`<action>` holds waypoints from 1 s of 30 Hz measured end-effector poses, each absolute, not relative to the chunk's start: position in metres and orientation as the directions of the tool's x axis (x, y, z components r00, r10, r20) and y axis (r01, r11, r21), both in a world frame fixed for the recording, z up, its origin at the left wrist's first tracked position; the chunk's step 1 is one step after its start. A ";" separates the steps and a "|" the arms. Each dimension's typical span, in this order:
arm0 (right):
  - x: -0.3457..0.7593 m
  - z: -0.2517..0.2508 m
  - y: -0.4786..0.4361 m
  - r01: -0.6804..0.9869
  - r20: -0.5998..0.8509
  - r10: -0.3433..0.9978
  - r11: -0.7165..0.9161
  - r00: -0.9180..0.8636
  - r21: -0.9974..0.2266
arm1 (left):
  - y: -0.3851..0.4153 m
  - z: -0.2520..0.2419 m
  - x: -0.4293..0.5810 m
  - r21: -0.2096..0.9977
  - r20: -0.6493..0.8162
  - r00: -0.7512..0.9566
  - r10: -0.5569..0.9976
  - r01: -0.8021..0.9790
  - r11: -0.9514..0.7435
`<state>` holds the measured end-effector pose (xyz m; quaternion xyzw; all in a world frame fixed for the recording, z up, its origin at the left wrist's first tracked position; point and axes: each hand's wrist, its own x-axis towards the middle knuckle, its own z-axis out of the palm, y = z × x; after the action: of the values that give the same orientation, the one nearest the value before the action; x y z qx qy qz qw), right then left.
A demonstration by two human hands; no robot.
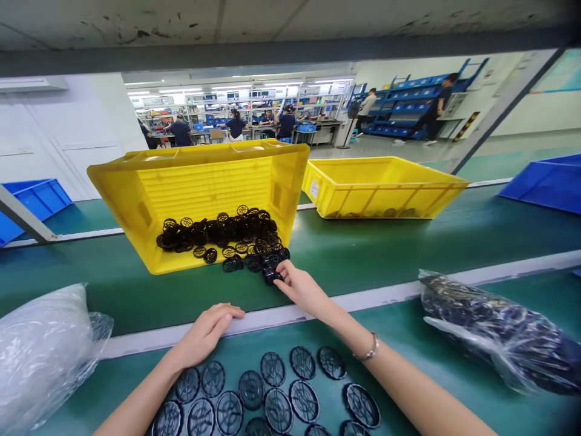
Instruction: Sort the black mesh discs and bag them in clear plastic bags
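My right hand (297,287) reaches to the lower right corner of the tipped yellow bin (204,191), thumb and fingers closed on a black round plastic part (271,275). More of these spoked discs (222,233) lie heaped inside the bin, and a few have spilled past its lip. My left hand (209,330) rests on the white rail (267,318) with its fingers stretched out, holding nothing. On the green surface between my forearms, several black discs (278,410) are spread flat in loose rows.
A second yellow bin (385,188) stands upright to the right with some parts inside. A bag of black parts (490,330) lies at right, a white plastic bag (45,351) at left. Blue bins (549,181) stand at both sides. A shelf (290,51) hangs overhead; people work far behind.
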<state>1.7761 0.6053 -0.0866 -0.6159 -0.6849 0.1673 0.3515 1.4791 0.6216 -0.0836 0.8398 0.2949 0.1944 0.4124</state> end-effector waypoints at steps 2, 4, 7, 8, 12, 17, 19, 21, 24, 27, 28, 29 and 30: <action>1.785 -0.087 0.603 0.581 0.232 0.973 0.178 0.019 -0.794 | 0.622 -0.085 1.479 0.808 0.090 0.752 0.653 0.329 -0.490; 1.793 -0.083 0.599 0.415 0.133 0.991 0.120 0.001 -0.902 | 0.622 -0.086 1.479 0.811 0.099 0.753 0.650 0.318 -0.491; 1.798 -0.073 0.593 0.271 -0.009 0.991 0.029 -0.136 -0.962 | 0.623 -0.085 1.479 0.815 0.113 0.756 0.644 0.300 -0.495; 1.797 -0.070 0.591 0.261 -0.035 0.979 0.018 -0.199 -0.965 | 0.623 -0.085 1.479 0.816 0.116 0.759 0.641 0.296 -0.497; 1.785 -0.056 0.579 0.377 -0.149 0.837 0.074 -0.527 -0.923 | 0.622 -0.083 1.480 0.817 0.116 0.768 0.630 0.287 -0.501; 1.770 -0.050 0.569 0.533 -0.112 0.722 0.388 -0.683 -0.752 | 0.623 -0.084 1.480 0.817 0.107 0.764 0.637 0.298 -0.494; 1.770 -0.056 0.572 0.603 -0.004 0.833 0.398 -0.553 -0.692 | 0.623 -0.084 1.480 0.817 0.111 0.762 0.638 0.296 -0.496; 1.772 -0.065 0.581 0.714 0.162 0.936 0.344 -0.313 -0.610 | 0.623 -0.084 1.480 0.815 0.120 0.761 0.637 0.291 -0.501; 1.776 -0.078 0.596 0.836 0.342 0.931 0.284 -0.124 -0.470 | 0.623 -0.083 1.481 0.813 0.136 0.762 0.634 0.279 -0.510; 1.777 -0.085 0.605 0.871 0.334 0.929 0.290 -0.158 -0.396 | 0.622 -0.082 1.481 0.814 0.140 0.762 0.633 0.276 -0.512; 1.777 -0.086 0.607 0.877 0.321 0.935 0.275 -0.149 -0.394 | 0.622 -0.082 1.481 0.814 0.138 0.761 0.634 0.277 -0.510; 1.777 -0.086 0.607 0.880 0.309 0.942 0.253 -0.129 -0.401 | 0.622 -0.082 1.481 0.814 0.136 0.761 0.635 0.280 -0.509; 1.777 -0.087 0.607 0.880 0.300 0.948 0.227 -0.103 -0.417 | 0.621 -0.081 1.481 0.813 0.133 0.760 0.636 0.282 -0.508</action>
<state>1.7773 0.6067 -0.0869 -0.6180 -0.7397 0.0659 0.2581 1.4808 0.6214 -0.0815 0.8418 0.2727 0.2134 0.4140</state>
